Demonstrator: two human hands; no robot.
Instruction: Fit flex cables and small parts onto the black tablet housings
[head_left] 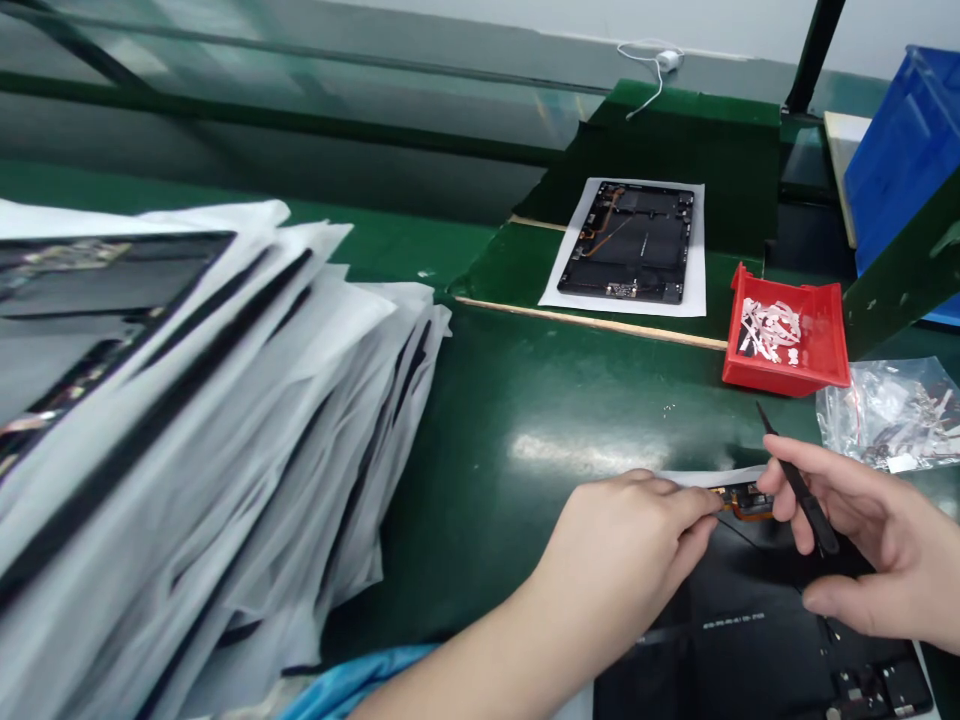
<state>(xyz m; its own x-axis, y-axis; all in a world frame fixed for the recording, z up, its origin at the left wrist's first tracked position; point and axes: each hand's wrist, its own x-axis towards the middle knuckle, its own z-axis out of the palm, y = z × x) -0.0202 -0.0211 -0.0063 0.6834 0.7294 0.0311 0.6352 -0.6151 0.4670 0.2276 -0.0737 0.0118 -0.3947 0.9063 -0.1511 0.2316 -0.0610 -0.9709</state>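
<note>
An opened tablet with black innards lies on white sheeting at the lower right. My left hand rests over its upper edge, thumb and fingers closed against the strip with small boards and an orange flex cable; its exact fingertip contact is partly hidden. Black tweezers are held in my right hand, tip pointing up and away from the tablet. The right fingertips hover at the tablet's upper edge, and the right thumb is above its middle.
A tall stack of tablets between white sheets fills the left. Another opened tablet lies on white sheeting farther back. At right are a red bin with white strips, a clear plastic bag and a blue crate.
</note>
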